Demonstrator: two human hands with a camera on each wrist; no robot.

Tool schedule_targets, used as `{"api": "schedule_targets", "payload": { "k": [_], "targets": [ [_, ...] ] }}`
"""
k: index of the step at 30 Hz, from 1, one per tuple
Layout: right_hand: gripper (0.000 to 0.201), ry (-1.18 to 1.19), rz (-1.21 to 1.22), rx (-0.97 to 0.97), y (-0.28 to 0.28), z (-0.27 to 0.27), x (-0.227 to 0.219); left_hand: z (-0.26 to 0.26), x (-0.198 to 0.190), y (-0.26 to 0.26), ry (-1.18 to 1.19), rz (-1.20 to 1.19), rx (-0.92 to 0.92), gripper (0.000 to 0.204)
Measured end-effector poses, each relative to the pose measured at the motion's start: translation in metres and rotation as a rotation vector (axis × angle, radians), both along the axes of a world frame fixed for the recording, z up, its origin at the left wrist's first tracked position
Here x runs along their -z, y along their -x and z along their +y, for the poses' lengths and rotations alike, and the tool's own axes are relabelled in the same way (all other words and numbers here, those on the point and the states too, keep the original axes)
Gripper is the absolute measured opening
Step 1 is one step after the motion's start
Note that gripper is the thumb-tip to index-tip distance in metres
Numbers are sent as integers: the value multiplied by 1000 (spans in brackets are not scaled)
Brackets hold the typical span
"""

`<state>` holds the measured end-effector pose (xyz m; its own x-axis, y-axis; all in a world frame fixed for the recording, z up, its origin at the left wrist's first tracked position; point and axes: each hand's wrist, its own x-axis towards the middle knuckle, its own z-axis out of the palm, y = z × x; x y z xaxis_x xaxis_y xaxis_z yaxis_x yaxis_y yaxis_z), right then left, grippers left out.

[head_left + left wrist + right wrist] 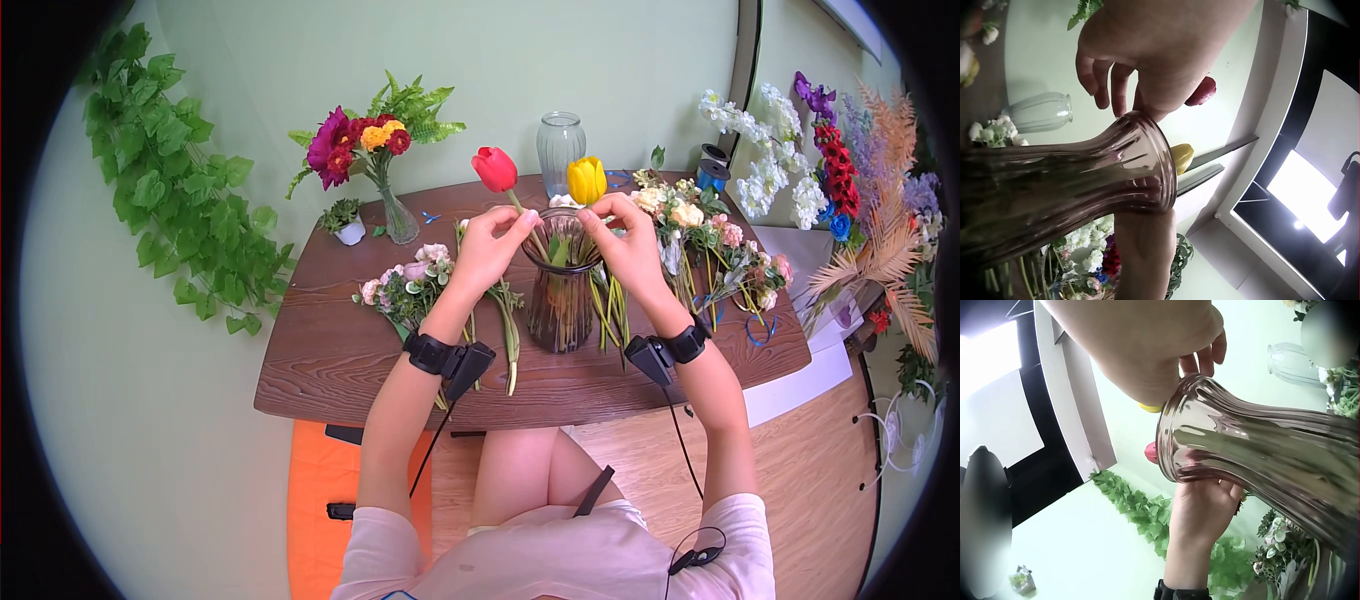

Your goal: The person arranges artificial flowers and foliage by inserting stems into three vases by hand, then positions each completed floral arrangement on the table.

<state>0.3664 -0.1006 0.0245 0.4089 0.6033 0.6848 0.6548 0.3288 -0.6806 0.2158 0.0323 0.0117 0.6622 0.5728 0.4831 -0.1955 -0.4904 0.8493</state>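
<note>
A ribbed, smoky-pink glass vase (562, 310) stands on the brown table, stems and leaves showing through its glass. At the left side of its rim, my left hand (492, 248) pinches the stem of a red tulip (494, 169), whose bloom leans outward to the left. Opposite, my right hand (630, 245) has its thumb and forefinger together just under a yellow tulip (587, 180), at the stem. In the left wrist view the vase (1104, 169) hides part of the right hand; the red bloom (1202, 92) peeks out behind the left hand (1147, 50).
Loose flower bunches lie left (408, 285) and right (700, 225) of the vase. Behind it stands a clear glass vase (561, 150). A bouquet in a slim vase (400, 215) and a small potted plant (346, 222) occupy the back left. Ribbon spools (712, 172) sit at the back right.
</note>
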Motion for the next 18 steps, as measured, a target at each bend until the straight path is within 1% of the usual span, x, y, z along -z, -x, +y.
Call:
{"api": "schedule_targets", "payload": {
  "k": [6,8,14,18],
  "targets": [
    [14,-2,-17,7,4,-1,0,-4,-6,1,0,42,36,26],
    [14,12,-49,14,6,-4,-2,-7,-8,1,86,34,42,25],
    [14,-5,-117,0,4,-3,-2,-12,-9,0,113,-58,47,23],
    [14,-30,-127,-3,3,-1,-5,-4,-6,0,92,-19,63,22]
  ]
}}
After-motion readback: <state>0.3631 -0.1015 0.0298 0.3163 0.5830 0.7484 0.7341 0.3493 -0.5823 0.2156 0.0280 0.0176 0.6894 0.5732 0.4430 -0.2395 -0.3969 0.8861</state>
